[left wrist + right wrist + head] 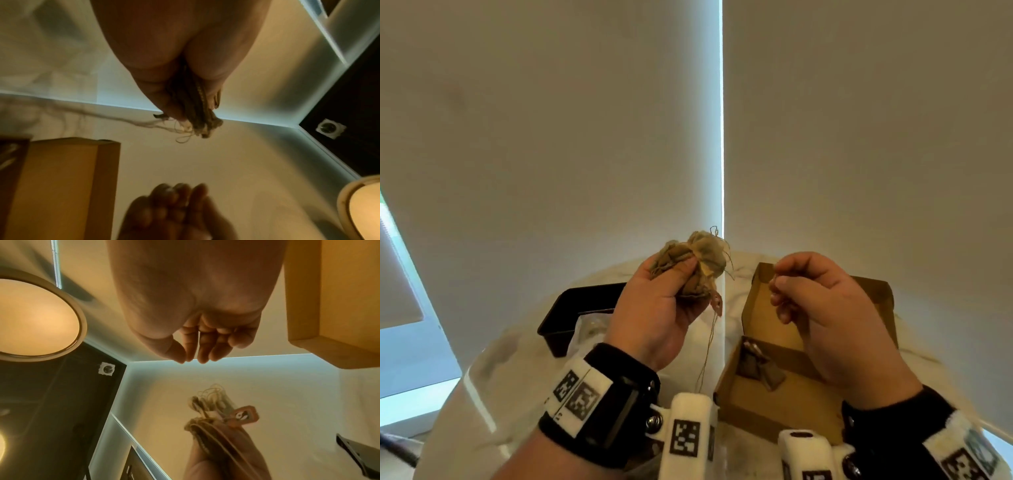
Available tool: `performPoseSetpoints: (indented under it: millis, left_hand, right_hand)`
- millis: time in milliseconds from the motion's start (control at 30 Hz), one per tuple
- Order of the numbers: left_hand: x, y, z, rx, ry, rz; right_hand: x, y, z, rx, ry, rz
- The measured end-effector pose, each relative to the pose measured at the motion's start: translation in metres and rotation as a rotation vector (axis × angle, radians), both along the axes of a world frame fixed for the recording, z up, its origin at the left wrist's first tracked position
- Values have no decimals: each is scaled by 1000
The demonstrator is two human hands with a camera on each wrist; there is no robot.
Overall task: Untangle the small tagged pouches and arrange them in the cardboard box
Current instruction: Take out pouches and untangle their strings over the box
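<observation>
Open cardboard box [774,401] is reachable from above; its raised lid [873,291] blocks behind.

Head view from above, looking forward and down; wrist views close under palms, facing upward; all sharing the cardboard box [784,387].

It looked like a room in a home: a round white marble-patterned table [732,329] stood against pale roller blinds [551,137] over a window, and a round glowing ceiling lamp [35,319] hung beside a dark ceiling panel [51,402].
</observation>
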State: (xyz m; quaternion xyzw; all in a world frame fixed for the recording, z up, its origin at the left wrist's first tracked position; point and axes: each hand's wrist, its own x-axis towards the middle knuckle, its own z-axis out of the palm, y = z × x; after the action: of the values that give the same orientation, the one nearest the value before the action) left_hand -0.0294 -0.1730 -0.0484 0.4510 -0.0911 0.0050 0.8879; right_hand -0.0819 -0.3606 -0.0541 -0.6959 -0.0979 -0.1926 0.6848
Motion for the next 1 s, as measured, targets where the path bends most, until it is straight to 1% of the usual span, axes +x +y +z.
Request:
performPoseSetpoints:
  millis: [67,133,233,300,400,467,567,700,800,867,1000]
  left_hand:
    - [6,-8,-15,-11,54,-15]
    - [9,-11,-31,23,82,-52]
    - [15,-8,-47,174,70,-90]
    - [16,-3,-52,274,49,-85]
    - [13,-2,-56,350,37,-109]
    - [10,-3,-58,375,39,-149]
    - [9,-6,-59,338,81,-221]
    - [3,-8,-56,197,185,-357]
    - [-1,-7,-54,108,278,-436]
    - [-2,-8,-56,103,304,-422]
    - [-4,-16,-59,157,274,-290]
  right_hand:
    - [6,1,-1,-27,19,17]
    - [10,4,-9,-46,47,18]
    - [14,8,-25,-61,85,3]
    - [15,11,-33,-120,101,-6]
    - [15,17,-39,-162,99,5]
    - [16,21,-44,-149,105,18]
    - [15,22,-49,-143,93,-9]
    - [13,23,-52,-155,53,-57]
    - [13,25,-55,-188,67,-58]
    - [13,26,-56,-207,79,-55]
    - [12,26,-56,-218,129,-51]
